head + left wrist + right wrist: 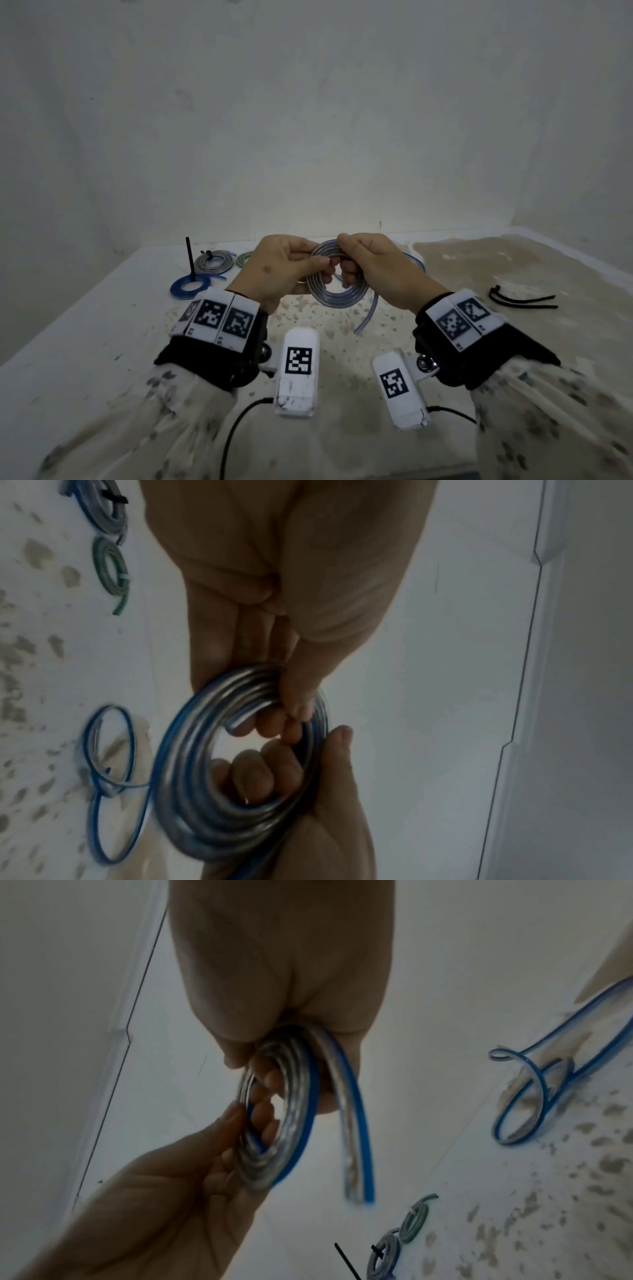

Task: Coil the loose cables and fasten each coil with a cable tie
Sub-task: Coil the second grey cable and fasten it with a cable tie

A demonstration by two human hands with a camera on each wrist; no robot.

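Both hands hold a coil of clear cable with a blue stripe upright above the table. My left hand pinches the coil's top left between thumb and fingers, its thumb lying over the turns. My right hand grips the top right with fingers curled through the ring. A short free tail hangs from the coil toward the table, seen also in the right wrist view. Two black cable ties lie on the table to the right.
Back left on the white stained table lie a blue coil with a black tie standing up, a grey tied coil and a green coil. A loose blue-striped cable lies behind my right hand. A wall stands close behind.
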